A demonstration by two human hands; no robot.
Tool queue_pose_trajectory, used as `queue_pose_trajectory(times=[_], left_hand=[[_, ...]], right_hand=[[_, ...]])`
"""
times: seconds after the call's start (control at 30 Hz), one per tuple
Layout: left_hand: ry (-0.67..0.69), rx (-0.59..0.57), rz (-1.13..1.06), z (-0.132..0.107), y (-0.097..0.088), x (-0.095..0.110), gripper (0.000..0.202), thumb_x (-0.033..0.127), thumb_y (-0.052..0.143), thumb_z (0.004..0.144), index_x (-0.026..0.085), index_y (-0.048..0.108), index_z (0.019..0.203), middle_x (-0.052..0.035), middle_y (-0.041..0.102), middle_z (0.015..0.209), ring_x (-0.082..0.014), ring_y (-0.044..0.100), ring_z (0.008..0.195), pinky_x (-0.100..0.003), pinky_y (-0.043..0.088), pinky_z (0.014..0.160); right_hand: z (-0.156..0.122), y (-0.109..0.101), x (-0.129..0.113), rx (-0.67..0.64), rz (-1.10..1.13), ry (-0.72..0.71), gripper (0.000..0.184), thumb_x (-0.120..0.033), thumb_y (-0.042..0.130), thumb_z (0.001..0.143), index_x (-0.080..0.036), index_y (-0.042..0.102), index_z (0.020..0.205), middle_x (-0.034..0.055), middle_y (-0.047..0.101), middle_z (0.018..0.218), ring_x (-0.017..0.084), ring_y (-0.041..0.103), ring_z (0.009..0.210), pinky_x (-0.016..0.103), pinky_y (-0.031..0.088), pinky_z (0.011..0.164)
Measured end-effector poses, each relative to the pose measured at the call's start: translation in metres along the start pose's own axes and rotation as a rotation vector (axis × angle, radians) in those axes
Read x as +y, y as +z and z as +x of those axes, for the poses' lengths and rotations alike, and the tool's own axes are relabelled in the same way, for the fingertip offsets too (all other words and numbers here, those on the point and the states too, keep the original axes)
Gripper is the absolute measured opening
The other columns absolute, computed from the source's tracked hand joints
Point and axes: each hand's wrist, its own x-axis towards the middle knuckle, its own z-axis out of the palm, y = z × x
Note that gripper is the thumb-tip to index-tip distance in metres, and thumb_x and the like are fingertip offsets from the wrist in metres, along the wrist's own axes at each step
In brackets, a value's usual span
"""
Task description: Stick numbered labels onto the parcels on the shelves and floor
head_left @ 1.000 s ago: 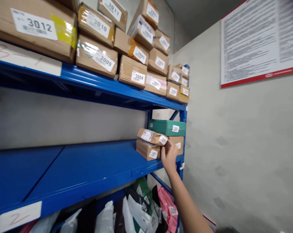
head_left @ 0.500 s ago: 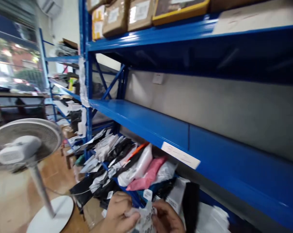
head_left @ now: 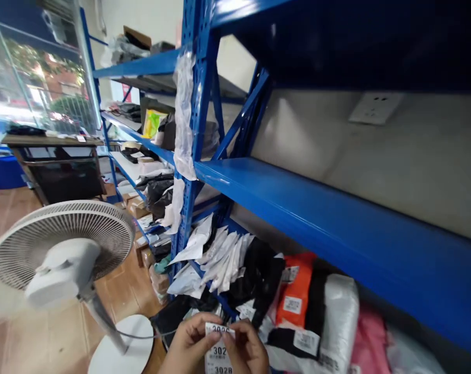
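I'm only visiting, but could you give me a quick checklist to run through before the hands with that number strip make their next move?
1. Left grip holds the label strip: ok, thumb pressed on it.
2. Right grip holds it too: ok, from the other side.
3. Every printed number readable: not ok, a thumb covers the end of the middle one.
4. Fan apart from both hands: ok.
5. Fan switched off: cannot tell.
6. Orange parcel has a label showing: ok.
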Motion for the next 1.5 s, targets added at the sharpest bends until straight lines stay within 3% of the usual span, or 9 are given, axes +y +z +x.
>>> queue_pose_trajectory(times=[0.13,0.3,0.53,0.63,0.8,0.9,1.1,1.27,1.5], left_hand=[[-0.177,0.021,-0.328,0.034,-0.05,-0.006,0.032,0.04,0.083,0.057,0.016,0.071,0.075,-0.0013,0.069,0.063,-0.0113,0.058,0.056,-0.023,0.043,0.06],[-0.237,0.071,-0.418,0.07,-0.083,-0.009,0.036,0.04,0.086,0.051,0.014,0.068,0.069,-0.0009,0.068,0.059,-0.0116,0.058,0.054,-0.022,0.041,0.056],[-0.363,0.126,-0.358,0.098,-0.103,-0.027,0.051,0.055,0.083,0.042,0.012,0.063,0.06,0.0009,0.061,0.049,-0.0081,0.048,0.043,-0.021,0.033,0.049],[-0.373,0.06,-0.345,0.101,-0.106,-0.038,0.05,0.053,0.082,0.047,0.012,0.067,0.07,-0.0015,0.065,0.055,-0.0118,0.055,0.051,-0.023,0.037,0.055],[-0.257,-0.016,-0.133,0.122,-0.102,-0.043,0.05,0.06,0.072,0.06,0.012,0.069,0.077,-0.0035,0.067,0.065,-0.0156,0.057,0.06,-0.027,0.041,0.061],[-0.104,-0.027,0.091,0.142,-0.099,-0.045,0.053,0.064,0.06,0.069,0.013,0.068,0.078,-0.0066,0.067,0.072,-0.0205,0.059,0.071,-0.032,0.044,0.07],[0.013,-0.14,0.26,0.161,-0.099,-0.048,0.033,0.037,0.062,0.074,0.017,0.067,0.1,-0.0116,0.065,0.115,-0.0288,0.051,0.116,-0.04,0.029,0.107],[0.121,-0.346,0.579,0.159,-0.097,-0.036,0.023,0.018,0.045,0.08,0.018,0.064,0.094,-0.0118,0.058,0.129,-0.0258,0.049,0.121,-0.039,0.032,0.106],[0.188,-0.433,0.756,0.161,-0.097,-0.028,0.012,0.016,0.045,0.08,0.017,0.057,0.082,-0.0164,0.053,0.134,-0.028,0.052,0.118,-0.038,0.038,0.101]], right_hand=[[0.022,0.052,0.02,-0.029,-0.119,0.026,0.028,-0.049,0.065,0.073,-0.022,0.06,0.071,-0.001,0.057,0.063,0.014,0.055,0.057,0.022,0.046,0.054],[0.061,0.061,0.022,-0.058,-0.551,-0.108,0.013,-0.035,0.059,0.079,-0.022,0.063,0.078,0.0036,0.064,0.076,0.019,0.059,0.069,0.027,0.05,0.064],[0.131,0.078,0.021,-0.608,-1.218,-0.16,0.045,0.002,0.037,0.071,-0.016,0.069,0.097,0.0126,0.067,0.106,0.026,0.059,0.105,0.039,0.047,0.094],[0.15,0.082,0.027,-0.664,-1.392,-0.135,0.053,0.005,0.037,0.066,-0.012,0.066,0.106,0.014,0.067,0.106,0.026,0.058,0.106,0.038,0.045,0.096],[0.169,0.077,0.028,-0.663,-1.375,-0.105,0.046,-0.002,0.039,0.076,-0.016,0.06,0.115,0.0109,0.066,0.112,0.023,0.06,0.104,0.034,0.046,0.091],[0.173,0.077,0.029,-0.598,-1.405,-0.094,0.036,-0.002,0.039,0.077,-0.02,0.062,0.1,0.0077,0.068,0.099,0.021,0.063,0.092,0.03,0.047,0.079],[0.182,0.075,0.034,-0.343,-1.487,-0.13,0.018,-0.005,0.045,0.076,-0.021,0.054,0.073,0.0062,0.062,0.082,0.021,0.062,0.077,0.029,0.045,0.068],[0.195,0.078,0.04,-0.329,-1.351,-0.014,0.028,-0.003,0.046,0.073,-0.021,0.052,0.094,0.0061,0.065,0.088,0.022,0.064,0.082,0.031,0.047,0.073],[0.205,0.073,0.05,-0.342,-1.129,-0.04,0.041,0.006,0.032,0.07,-0.02,0.048,0.097,0.0044,0.066,0.089,0.018,0.065,0.087,0.03,0.048,0.08]])
